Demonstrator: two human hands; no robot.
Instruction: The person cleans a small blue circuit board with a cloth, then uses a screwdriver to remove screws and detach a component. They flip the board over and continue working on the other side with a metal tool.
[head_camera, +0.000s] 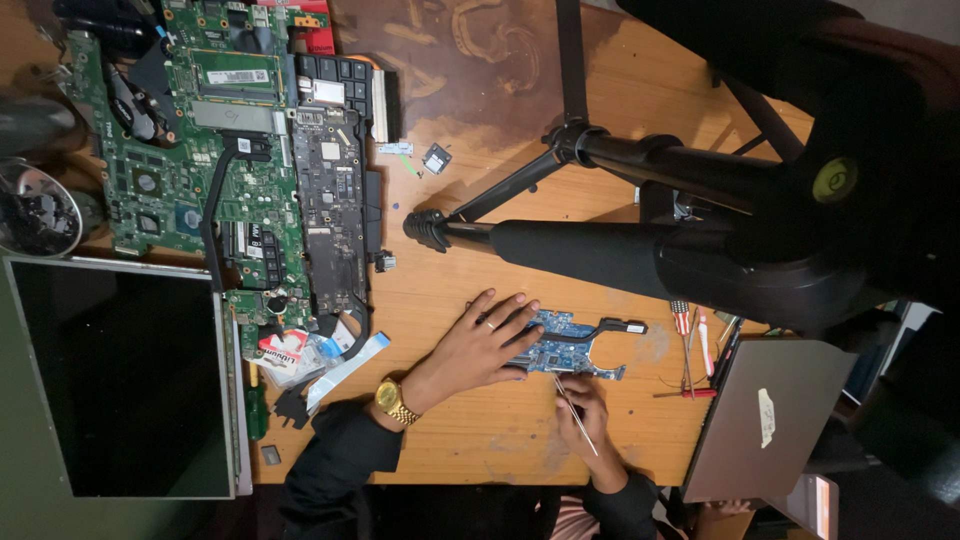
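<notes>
Right now your left hand (480, 345), the one with the gold wristwatch (394, 399), lies flat with its fingers (505, 318) spread apart across the near end of the small blue circuit board (565, 345), pinning it to the wooden tabletop (480, 180). Your right hand (585, 415) has its fingers pinched together on a pair of thin metal tweezers (575, 410), whose tips sit at the board's lower edge. The board lies in the middle of the tabletop, just below the black tripod (600, 235) and left of the closed grey laptop (765, 415).

Keep the left palm's weight on bare board, not on the connectors, so it stays put without flexing. Rest the heel of the right hand on the wood, I would judge, so the tweezers move from the fingertips only; a free-floating wrist would likely slip across the fine parts. Hold the tool shallow and grip lightly, since squeezing harder may fling a small piece off into the clutter.

Mind the red-handled tools (690, 345) just to the right and the black arm of the board (620, 326) pointing toward them. The large green motherboards (200, 150) and the detached screen panel (120, 375) are well apart on the left.
</notes>
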